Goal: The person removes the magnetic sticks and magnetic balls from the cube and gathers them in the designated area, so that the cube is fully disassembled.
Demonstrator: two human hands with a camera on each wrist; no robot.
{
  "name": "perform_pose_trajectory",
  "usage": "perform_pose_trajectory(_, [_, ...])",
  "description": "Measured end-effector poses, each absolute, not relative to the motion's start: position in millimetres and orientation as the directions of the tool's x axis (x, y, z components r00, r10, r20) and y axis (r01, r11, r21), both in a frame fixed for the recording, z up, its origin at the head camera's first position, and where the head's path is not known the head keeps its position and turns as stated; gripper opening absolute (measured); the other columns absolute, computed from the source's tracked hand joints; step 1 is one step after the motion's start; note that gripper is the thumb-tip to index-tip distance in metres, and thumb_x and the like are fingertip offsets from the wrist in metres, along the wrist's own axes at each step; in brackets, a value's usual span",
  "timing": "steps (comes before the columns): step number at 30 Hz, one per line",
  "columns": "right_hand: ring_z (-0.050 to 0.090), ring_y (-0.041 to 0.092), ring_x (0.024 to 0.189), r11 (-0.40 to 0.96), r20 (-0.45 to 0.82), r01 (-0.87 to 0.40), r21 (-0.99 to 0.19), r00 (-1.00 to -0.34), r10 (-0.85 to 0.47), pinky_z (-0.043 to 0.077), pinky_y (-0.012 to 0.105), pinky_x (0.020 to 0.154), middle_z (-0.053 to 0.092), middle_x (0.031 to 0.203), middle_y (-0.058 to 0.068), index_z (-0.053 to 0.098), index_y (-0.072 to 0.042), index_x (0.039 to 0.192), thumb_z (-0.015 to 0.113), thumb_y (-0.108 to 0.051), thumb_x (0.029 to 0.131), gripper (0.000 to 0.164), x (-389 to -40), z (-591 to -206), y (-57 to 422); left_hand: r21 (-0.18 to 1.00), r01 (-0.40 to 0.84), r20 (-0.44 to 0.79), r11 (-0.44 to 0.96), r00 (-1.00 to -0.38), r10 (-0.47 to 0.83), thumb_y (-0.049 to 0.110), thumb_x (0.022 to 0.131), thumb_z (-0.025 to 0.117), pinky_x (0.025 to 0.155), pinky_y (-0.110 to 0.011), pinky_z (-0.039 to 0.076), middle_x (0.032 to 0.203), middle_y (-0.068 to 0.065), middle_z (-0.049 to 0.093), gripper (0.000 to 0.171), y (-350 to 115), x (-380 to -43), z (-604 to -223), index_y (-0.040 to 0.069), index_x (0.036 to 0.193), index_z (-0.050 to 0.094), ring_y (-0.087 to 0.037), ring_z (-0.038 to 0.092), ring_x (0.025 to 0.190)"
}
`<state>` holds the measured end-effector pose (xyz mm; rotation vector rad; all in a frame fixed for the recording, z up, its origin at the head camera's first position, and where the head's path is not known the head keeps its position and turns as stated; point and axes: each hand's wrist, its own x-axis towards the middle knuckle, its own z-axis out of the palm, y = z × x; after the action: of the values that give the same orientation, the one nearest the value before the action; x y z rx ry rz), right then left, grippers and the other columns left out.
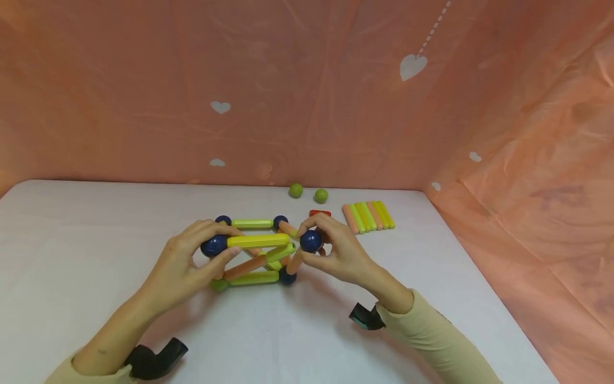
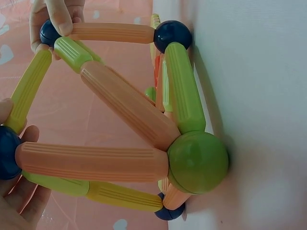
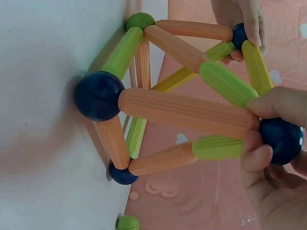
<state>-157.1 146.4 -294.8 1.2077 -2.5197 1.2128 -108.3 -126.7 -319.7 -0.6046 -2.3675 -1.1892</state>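
A frame of sticks and balls stands on the table, with orange, green and yellow sticks meeting at blue balls and one green ball (image 2: pixel 198 163). My left hand (image 1: pixel 184 258) holds an upper blue ball (image 1: pixel 214 246) at the left, thumb below and fingers above. From this ball a yellow stick (image 1: pixel 258 241) runs toward the right. My right hand (image 1: pixel 338 249) pinches the other upper blue ball (image 3: pixel 282 141) between thumb and fingers. Orange and green sticks slope down from both held balls to the lower corners, such as the near blue ball (image 3: pixel 99 96).
Behind the frame lie two loose green balls (image 1: pixel 296 190). Several sticks (image 1: pixel 368 216) lie side by side at the back right, and a small red piece (image 1: pixel 320 213) sits left of them. An orange curtain (image 1: pixel 307 96) hangs behind the white table (image 1: pixel 288 341).
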Motion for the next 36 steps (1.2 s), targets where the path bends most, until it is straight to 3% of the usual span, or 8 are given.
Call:
perform_pose_trajectory(5, [0.063, 0.009, 0.072, 0.375, 0.388, -0.667, -0.644, -0.707, -0.592, 0.042, 0.036, 0.092, 0.061, 0.091, 0.007, 0.057, -0.003, 0.101, 0.077, -0.001, 0.078, 0.03, -155.4, -292.3, 147.0, 0.641, 0.548, 0.542, 0.537, -0.819, 0.188, 0.014, 0.083, 0.075, 0.085, -0.021, 0.043, 0.103, 0.004, 0.066, 0.024, -127.3, -108.4, -319.1, 0.017, 0.105, 0.068, -0.011, 0.056, 0.1])
perform_pose_trajectory(8, [0.069, 0.013, 0.086, 0.361, 0.388, -0.648, -0.671, -0.721, -0.574, 0.016, 0.051, 0.115, 0.067, 0.097, 0.007, 0.056, -0.004, 0.1, 0.077, -0.001, 0.077, 0.031, -152.6, -290.3, 147.1, 0.643, 0.546, 0.539, 0.536, -0.821, 0.188, 0.014, 0.083, 0.075, 0.085, -0.021, 0.043, 0.104, 0.004, 0.066, 0.024, -127.6, -108.2, -318.8, 0.017, 0.106, 0.068, -0.012, 0.057, 0.1])
perform_pose_trajectory(12, [0.07, 0.015, 0.093, 0.348, 0.406, -0.653, -0.673, -0.719, -0.564, -0.011, 0.056, 0.114, 0.07, 0.101, 0.007, 0.055, -0.006, 0.098, 0.077, 0.0, 0.077, 0.032, -150.1, -289.4, 148.7, 0.647, 0.541, 0.533, 0.537, -0.825, 0.189, 0.016, 0.084, 0.074, 0.086, -0.021, 0.043, 0.105, 0.004, 0.065, 0.024, -128.1, -107.9, -318.5, 0.018, 0.106, 0.068, -0.012, 0.057, 0.101])
perform_pose_trajectory(14, [0.069, 0.015, 0.095, 0.323, 0.407, -0.651, -0.687, -0.713, -0.57, -0.011, 0.052, 0.115, 0.07, 0.102, 0.009, 0.055, -0.006, 0.098, 0.077, 0.001, 0.077, 0.031, -149.9, -290.0, 150.1, 0.65, 0.539, 0.531, 0.536, -0.826, 0.187, 0.016, 0.084, 0.074, 0.086, -0.019, 0.042, 0.105, 0.004, 0.065, 0.023, -128.2, -107.7, -318.3, 0.019, 0.106, 0.068, -0.012, 0.056, 0.101])
perform_pose_trajectory(17, [0.069, 0.017, 0.093, 0.27, 0.4, -0.612, -0.743, -0.729, -0.555, 0.017, 0.039, 0.118, 0.069, 0.105, 0.012, 0.054, -0.003, 0.1, 0.076, 0.002, 0.078, 0.031, -150.3, -291.3, 152.8, 0.65, 0.54, 0.534, 0.534, -0.825, 0.184, 0.016, 0.084, 0.075, 0.086, -0.016, 0.042, 0.104, 0.005, 0.066, 0.023, -128.2, -107.6, -318.1, 0.019, 0.106, 0.068, -0.012, 0.057, 0.1])
perform_pose_trajectory(21, [0.067, 0.018, 0.08, 0.205, 0.379, -0.529, -0.824, -0.782, -0.495, 0.057, 0.031, 0.076, 0.062, 0.109, 0.016, 0.058, 0.002, 0.106, 0.075, -0.005, 0.081, 0.031, -153.9, -293.7, 156.9, 0.651, 0.541, 0.538, 0.532, -0.824, 0.179, 0.015, 0.083, 0.075, 0.085, -0.015, 0.041, 0.103, 0.006, 0.065, 0.024, -128.7, -106.8, -317.5, 0.019, 0.106, 0.068, -0.011, 0.057, 0.1])
perform_pose_trajectory(28, [0.059, 0.012, 0.058, 0.175, 0.232, -0.305, -0.936, -0.91, -0.344, 0.045, 0.023, 0.049, 0.06, 0.1, 0.009, 0.06, -0.002, 0.123, 0.071, -0.016, 0.087, 0.04, -175.3, -301.4, 163.3, 0.658, 0.53, 0.524, 0.535, -0.833, 0.18, 0.016, 0.084, 0.074, 0.086, -0.01, 0.04, 0.103, 0.007, 0.065, 0.024, -130.1, -106.5, -317.6, 0.021, 0.107, 0.068, -0.01, 0.056, 0.1])
perform_pose_trajectory(36, [0.06, 0.023, 0.076, 0.289, 0.055, -0.112, -0.951, -0.979, -0.197, 0.048, 0.027, 0.07, 0.062, 0.115, 0.006, 0.058, -0.008, 0.126, 0.071, -0.018, 0.088, 0.042, -215.2, -316.1, 168.2, 0.657, 0.541, 0.534, 0.525, -0.826, 0.182, 0.011, 0.082, 0.075, 0.086, -0.011, 0.04, 0.102, 0.009, 0.065, 0.029, -128.4, -107.3, -318.7, 0.022, 0.108, 0.068, -0.007, 0.055, 0.1])
